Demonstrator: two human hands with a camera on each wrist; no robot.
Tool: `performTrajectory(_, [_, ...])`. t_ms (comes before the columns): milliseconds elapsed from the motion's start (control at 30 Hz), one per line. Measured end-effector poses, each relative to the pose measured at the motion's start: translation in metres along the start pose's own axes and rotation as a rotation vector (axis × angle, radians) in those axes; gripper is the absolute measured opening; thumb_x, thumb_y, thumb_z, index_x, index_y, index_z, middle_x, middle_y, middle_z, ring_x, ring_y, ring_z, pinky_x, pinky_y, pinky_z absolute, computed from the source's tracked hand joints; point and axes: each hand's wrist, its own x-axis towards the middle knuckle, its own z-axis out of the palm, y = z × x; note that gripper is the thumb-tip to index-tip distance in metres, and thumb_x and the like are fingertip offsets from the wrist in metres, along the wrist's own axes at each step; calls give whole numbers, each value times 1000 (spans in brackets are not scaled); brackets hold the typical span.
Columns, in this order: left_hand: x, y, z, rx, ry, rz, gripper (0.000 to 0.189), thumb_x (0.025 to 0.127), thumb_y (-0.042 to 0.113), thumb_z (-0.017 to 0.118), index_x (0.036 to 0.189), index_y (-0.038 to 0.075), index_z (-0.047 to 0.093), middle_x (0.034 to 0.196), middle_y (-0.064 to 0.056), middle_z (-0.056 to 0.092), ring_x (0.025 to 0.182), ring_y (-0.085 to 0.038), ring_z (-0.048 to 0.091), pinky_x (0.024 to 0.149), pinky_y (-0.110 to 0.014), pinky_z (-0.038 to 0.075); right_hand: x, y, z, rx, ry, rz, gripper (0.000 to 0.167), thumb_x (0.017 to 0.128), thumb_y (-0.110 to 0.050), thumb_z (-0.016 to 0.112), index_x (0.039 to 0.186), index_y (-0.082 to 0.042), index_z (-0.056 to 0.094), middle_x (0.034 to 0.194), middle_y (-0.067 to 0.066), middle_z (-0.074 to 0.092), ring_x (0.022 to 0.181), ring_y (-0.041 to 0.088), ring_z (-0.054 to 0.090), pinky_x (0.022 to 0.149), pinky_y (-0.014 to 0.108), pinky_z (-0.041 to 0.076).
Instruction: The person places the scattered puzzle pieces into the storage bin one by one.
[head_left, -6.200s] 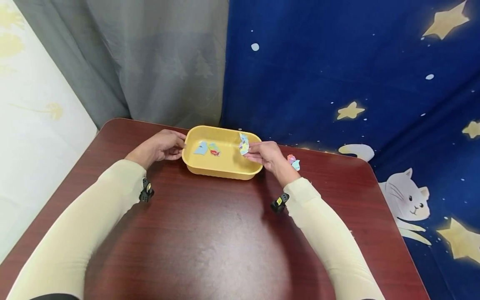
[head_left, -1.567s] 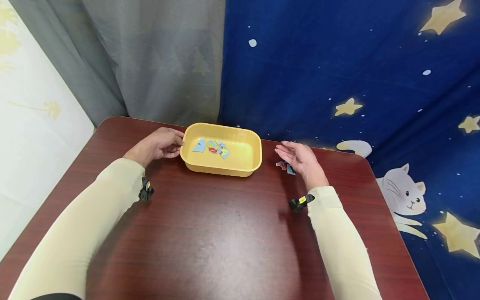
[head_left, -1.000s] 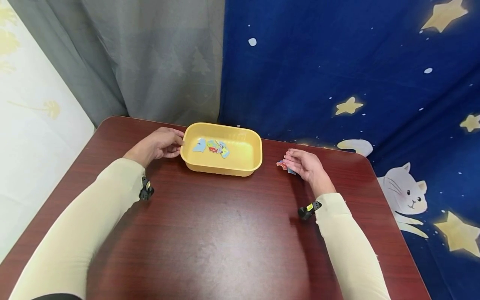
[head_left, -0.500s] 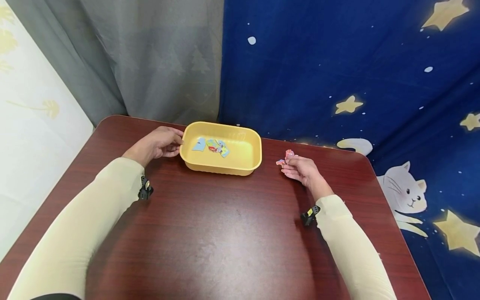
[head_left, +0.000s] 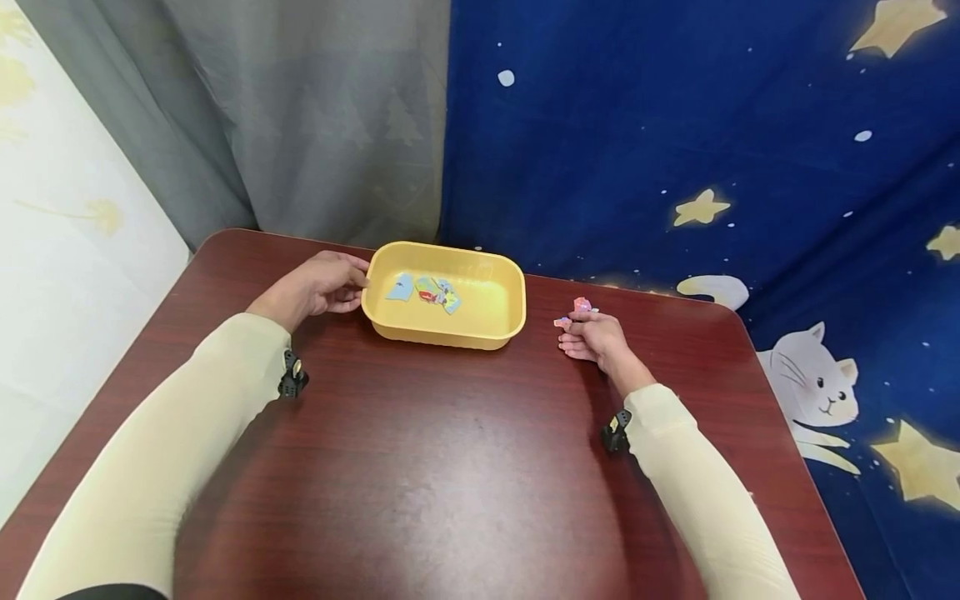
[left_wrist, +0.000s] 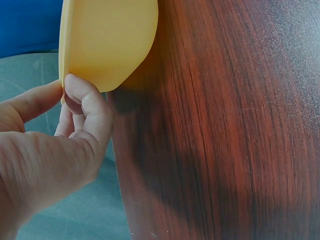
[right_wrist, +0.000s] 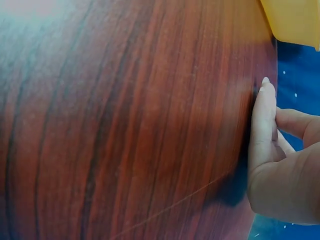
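Note:
A yellow plastic basin (head_left: 480, 321) sits by the table's far edge. My left hand (head_left: 322, 283) pinches its left rim; the left wrist view shows thumb and forefinger on the basin wall (left_wrist: 110, 40). Flat on the basin floor lie a light-blue printed piece (head_left: 401, 287) and some multicoloured pieces (head_left: 438, 294), thin and irregular like scraps. To the right of the basin, my right hand (head_left: 596, 335) is low over the table, thumb and fingers together at a pink printed piece (head_left: 582, 305). Another small reddish piece (head_left: 562, 322) shows at the fingertips. The fingers partly cover both pieces.
The glossy dark red-brown table (head_left: 420, 467) reaches back to a grey curtain (head_left: 337, 125) and a blue star-printed curtain (head_left: 600, 150). A white printed wall or sheet (head_left: 67, 208) stands at the left. The basin's corner (right_wrist: 295, 20) is close in the right wrist view.
Earlier the right hand held a piece over the basin; that piece now lies inside. The right hand then came to the pieces at the right and closed on them. The left hand has stayed put.

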Motion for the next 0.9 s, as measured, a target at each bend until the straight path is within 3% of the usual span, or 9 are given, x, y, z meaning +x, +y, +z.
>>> performTrajectory(167, [0, 1, 0, 2, -6, 0, 41, 95, 6, 54, 135, 8, 43, 84, -3, 59, 61, -11, 59, 67, -26, 56, -1, -1, 5, -78, 50, -31, 39, 94, 0, 56, 132, 4, 46, 63, 2, 67, 53, 11, 67, 54, 27, 58])
performTrajectory(500, [0, 3, -1, 11, -4, -1, 43, 95, 6, 55, 137, 8, 42, 85, -3, 60, 61, -12, 59, 70, -27, 57, 2, -3, 10, -203, 106, -52, 12, 90, -4, 63, 96, 2, 55, 57, 6, 66, 48, 12, 65, 50, 27, 56])
performTrajectory(700, [-1, 4, 0, 10, -9, 1, 45, 95, 5, 54, 138, 8, 41, 83, -3, 60, 61, -11, 59, 68, -25, 57, -3, -6, 9, -239, 115, -90, 13, 92, -8, 64, 97, -1, 54, 64, 6, 68, 52, 12, 66, 54, 28, 58])
performTrajectory(900, [-1, 3, 0, 12, -2, -3, 45, 95, 5, 54, 138, 7, 41, 83, -2, 61, 60, -11, 59, 69, -26, 57, -8, -7, 9, -208, 121, -121, 11, 91, -3, 60, 100, 2, 61, 77, 6, 71, 60, 11, 69, 63, 28, 59])
